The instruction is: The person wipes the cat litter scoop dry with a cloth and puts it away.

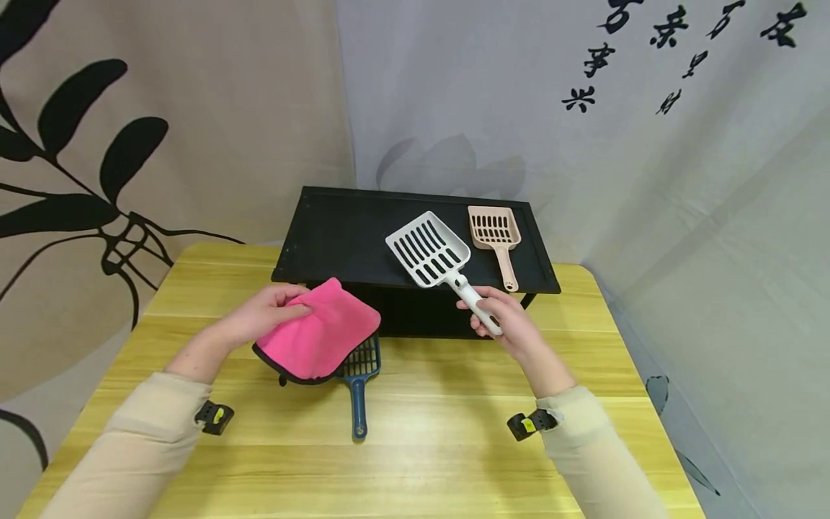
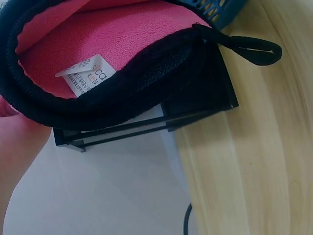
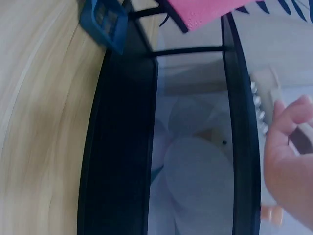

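Note:
My left hand (image 1: 267, 315) grips a bright pink cloth (image 1: 327, 324) with dark edging, thumb on top. In the left wrist view the cloth's underside shows a white label (image 2: 88, 76) and a dark hanging loop (image 2: 261, 50). My right hand (image 1: 507, 323) holds a white slotted litter scoop (image 1: 464, 288) by its handle, the head tilted up over the black stand. A blue litter scoop (image 1: 359, 404) lies on the table, its head partly hidden by the cloth. On the stand's right side rests a pale pink litter scoop (image 1: 505, 265), handle toward me.
A low black stand (image 1: 350, 231) with a flat top and legs spans the back of the wooden table (image 1: 428, 447). Behind it hang fabric backdrops (image 1: 259, 108) printed with dark leaves and characters.

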{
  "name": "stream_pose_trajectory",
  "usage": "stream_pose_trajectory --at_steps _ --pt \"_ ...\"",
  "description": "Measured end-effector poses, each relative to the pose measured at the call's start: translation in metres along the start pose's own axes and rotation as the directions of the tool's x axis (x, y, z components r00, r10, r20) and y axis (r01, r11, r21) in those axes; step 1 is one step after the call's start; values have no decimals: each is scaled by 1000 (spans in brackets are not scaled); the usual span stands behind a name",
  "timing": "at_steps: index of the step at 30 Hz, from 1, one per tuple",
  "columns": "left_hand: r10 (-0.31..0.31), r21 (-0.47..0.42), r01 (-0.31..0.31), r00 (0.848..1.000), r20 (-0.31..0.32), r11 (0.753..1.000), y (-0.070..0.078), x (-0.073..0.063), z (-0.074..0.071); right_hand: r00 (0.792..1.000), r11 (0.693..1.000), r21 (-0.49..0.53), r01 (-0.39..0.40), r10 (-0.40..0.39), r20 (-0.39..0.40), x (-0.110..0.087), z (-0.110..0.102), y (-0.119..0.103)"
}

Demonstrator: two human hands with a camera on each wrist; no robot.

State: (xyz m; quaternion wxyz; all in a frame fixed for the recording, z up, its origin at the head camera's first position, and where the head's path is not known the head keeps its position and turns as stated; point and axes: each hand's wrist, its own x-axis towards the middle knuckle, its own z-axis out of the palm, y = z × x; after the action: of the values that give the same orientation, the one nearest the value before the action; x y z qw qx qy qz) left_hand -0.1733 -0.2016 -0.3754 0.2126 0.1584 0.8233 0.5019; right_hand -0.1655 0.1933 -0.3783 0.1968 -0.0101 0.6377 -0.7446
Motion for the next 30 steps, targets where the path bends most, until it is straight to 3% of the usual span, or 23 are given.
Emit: stream_pose_trajectory --at_steps 4,9,16,25,30 --pt "5 21 -5 1000 -22 1000 -2 0 0 1000 998 64 -21 22 -14 5 13 -2" --pt "-5 10 5 1000 -25 1000 -4 0 2 997 998 48 -47 49 -58 10 20 -3" --pt "-37 -25 37 999 -39 999 -5 -4 -3 996 997 -22 -80 79 -50 4 11 -4" --pt "-11 -17 9 997 -78 1000 -9 -16 -13 986 966 -197 -166 164 -28 -5 0 -4" --pt "-35 -13 34 996 -87 999 -13 -18 -14 985 976 -136 -172 170 -21 -1 3 0"
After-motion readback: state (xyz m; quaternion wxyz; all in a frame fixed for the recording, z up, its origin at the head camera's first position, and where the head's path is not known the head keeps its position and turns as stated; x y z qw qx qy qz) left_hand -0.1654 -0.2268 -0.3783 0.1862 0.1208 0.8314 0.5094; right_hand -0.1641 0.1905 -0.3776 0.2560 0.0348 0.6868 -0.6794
